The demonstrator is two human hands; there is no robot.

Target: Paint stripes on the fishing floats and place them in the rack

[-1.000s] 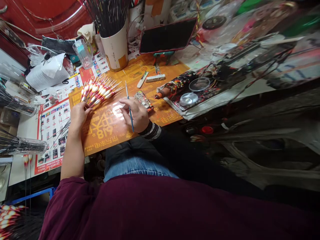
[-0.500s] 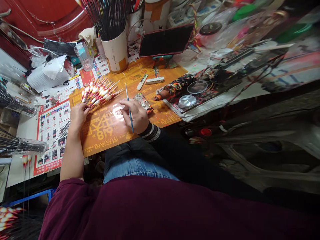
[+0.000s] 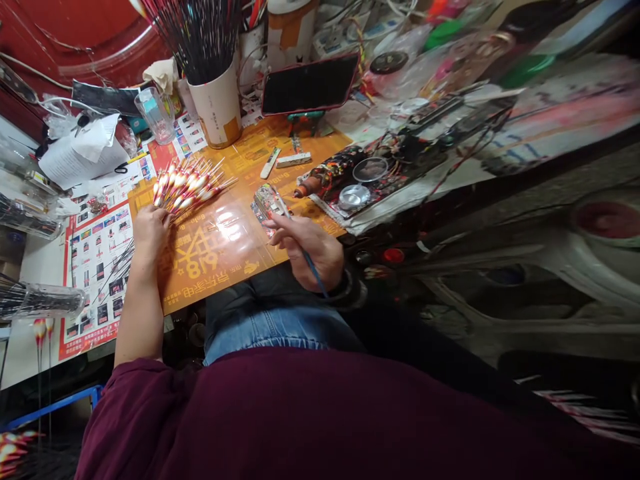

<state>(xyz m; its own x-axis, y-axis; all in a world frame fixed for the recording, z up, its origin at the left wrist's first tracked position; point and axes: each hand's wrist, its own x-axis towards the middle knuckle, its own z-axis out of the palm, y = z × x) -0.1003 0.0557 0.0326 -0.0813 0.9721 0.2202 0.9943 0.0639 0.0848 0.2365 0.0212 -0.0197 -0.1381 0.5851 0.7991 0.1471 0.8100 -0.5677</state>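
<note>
My left hand (image 3: 149,230) is closed around a fanned bunch of fishing floats (image 3: 184,185). Their bodies are red, white and yellow, with thin tips pointing away and dark stems running back past my wrist. Between the fingers of my right hand (image 3: 317,253) is a slim blue paintbrush (image 3: 314,272). The brush's front end reaches a small paint-smeared block (image 3: 270,203) on the orange sheet (image 3: 225,230); whether the bristles touch it I cannot tell.
A white pot (image 3: 215,110) of black stems stands behind the floats, beside a phone (image 3: 310,83) on a stand. Farther right lie a paint-crusted bottle (image 3: 330,175) and a small clear dish (image 3: 354,197). A glass mug (image 3: 156,117) stands at the back left.
My right hand has moved right and nearer to me with the paintbrush, from beside the floats to the paint-smeared block. My left hand keeps hold of the floats. The view has shifted slightly.
</note>
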